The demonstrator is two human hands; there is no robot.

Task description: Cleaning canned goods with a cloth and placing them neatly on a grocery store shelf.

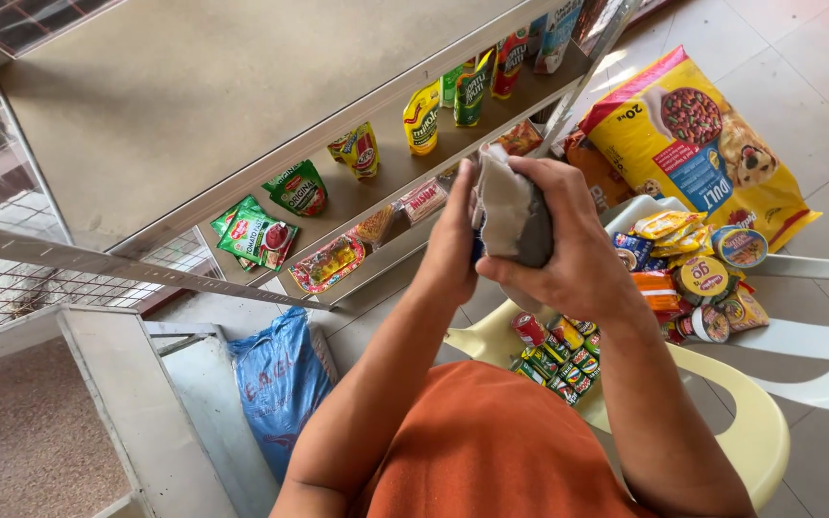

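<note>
Nearest the camera is the person's orange shirt (491, 451), with both bare forearms reaching up and away from it. Just beyond, to the right, a pale yellow plastic chair (760, 432) carries a stack of small cans (558, 360) on its seat. To the left on the floor lies a blue sack (275, 384) beside a grey shelf frame.

In the middle, both hands meet around a grey cloth (515, 221) held in the air above the chair. The right hand (578, 254) wraps over it from the right, fingers curled and clamped on the fabric. The left hand (453, 240) presses against its left side, fingers closed on it, though most are hidden behind the cloth.

Farther right, a white chair (817, 336) holds round tins and small packets (693, 264). Beyond that a big yellow pet food bag (698, 144) lies on the tiled floor.

Farther left, a metal shelf (405, 173) holds sauce pouches: green ones (295, 187) near the left end, yellow ones (422, 120) farther along, with flat packets (328, 264) on the lower level.
</note>
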